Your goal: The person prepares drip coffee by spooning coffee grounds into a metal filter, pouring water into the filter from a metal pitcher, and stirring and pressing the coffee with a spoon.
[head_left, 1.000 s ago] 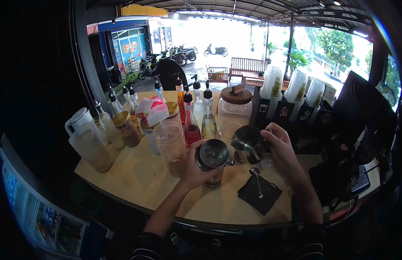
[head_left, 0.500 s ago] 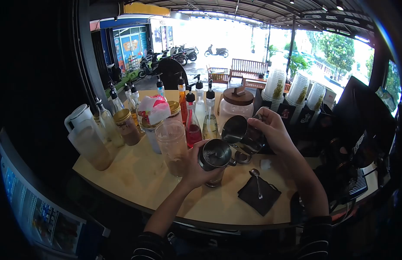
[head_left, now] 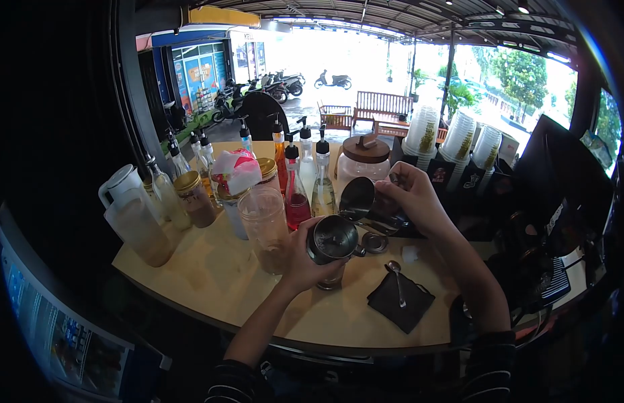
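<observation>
My left hand (head_left: 304, 258) is wrapped round a small steel cup (head_left: 333, 240), its mouth facing up and something clear or shiny inside. With my right hand (head_left: 412, 198) I grip a steel milk pitcher (head_left: 359, 196), tilted so its mouth points left towards the cup. The pitcher's rim is close above the cup's rim; whether liquid runs between them I cannot tell. Beneath the cup a glass (head_left: 330, 279) stands partly hidden on the counter. Left of my left hand is a tall clear plastic container (head_left: 263, 215) with brownish contents.
Pump bottles (head_left: 298, 195), lidded jars (head_left: 194, 198) and a white-lidded jug (head_left: 138, 218) stand on the wooden counter (head_left: 224, 295). A spoon (head_left: 397, 282) lies on a dark folded cloth (head_left: 386, 305). Plastic cup stacks (head_left: 456, 141) and a dark monitor (head_left: 537, 178) are at right.
My right hand has lowered slightly and tipped the pitcher further towards the cup. My left hand stays nearly still with the cup. The view has shifted a little.
</observation>
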`<state>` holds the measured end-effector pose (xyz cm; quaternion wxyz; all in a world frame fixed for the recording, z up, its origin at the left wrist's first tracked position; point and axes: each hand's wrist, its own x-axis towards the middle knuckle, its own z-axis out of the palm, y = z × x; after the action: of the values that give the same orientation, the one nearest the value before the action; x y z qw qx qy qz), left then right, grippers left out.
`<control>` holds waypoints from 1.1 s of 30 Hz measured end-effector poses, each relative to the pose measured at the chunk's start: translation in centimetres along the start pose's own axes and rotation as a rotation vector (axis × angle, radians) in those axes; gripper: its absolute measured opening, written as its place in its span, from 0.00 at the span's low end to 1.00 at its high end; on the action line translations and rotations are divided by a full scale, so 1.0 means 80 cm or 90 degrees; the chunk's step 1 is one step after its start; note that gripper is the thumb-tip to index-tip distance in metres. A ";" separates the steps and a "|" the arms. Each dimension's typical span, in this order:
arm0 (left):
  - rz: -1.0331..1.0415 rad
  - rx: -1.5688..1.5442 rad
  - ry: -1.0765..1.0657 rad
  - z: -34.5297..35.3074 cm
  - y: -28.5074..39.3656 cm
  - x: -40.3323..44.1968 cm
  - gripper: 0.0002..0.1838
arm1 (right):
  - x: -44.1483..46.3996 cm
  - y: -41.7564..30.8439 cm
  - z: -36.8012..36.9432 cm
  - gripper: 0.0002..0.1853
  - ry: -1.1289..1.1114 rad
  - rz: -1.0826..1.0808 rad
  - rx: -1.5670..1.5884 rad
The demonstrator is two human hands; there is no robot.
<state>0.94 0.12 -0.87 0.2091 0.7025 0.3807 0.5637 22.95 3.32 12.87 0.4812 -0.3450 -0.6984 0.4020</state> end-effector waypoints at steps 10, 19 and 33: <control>0.010 -0.038 0.017 0.004 0.001 0.001 0.45 | 0.008 0.015 0.006 0.12 0.034 -0.064 -0.035; 0.006 -0.005 -0.011 0.004 0.004 0.002 0.47 | 0.014 0.011 -0.001 0.07 0.004 -0.025 -0.103; -0.003 -0.020 0.008 -0.001 0.003 0.005 0.47 | 0.004 -0.015 -0.005 0.12 0.068 -0.050 -0.115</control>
<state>0.97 0.27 -0.48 0.2196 0.6947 0.3747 0.5734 23.14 3.16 14.12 0.5002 -0.3805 -0.7179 0.2995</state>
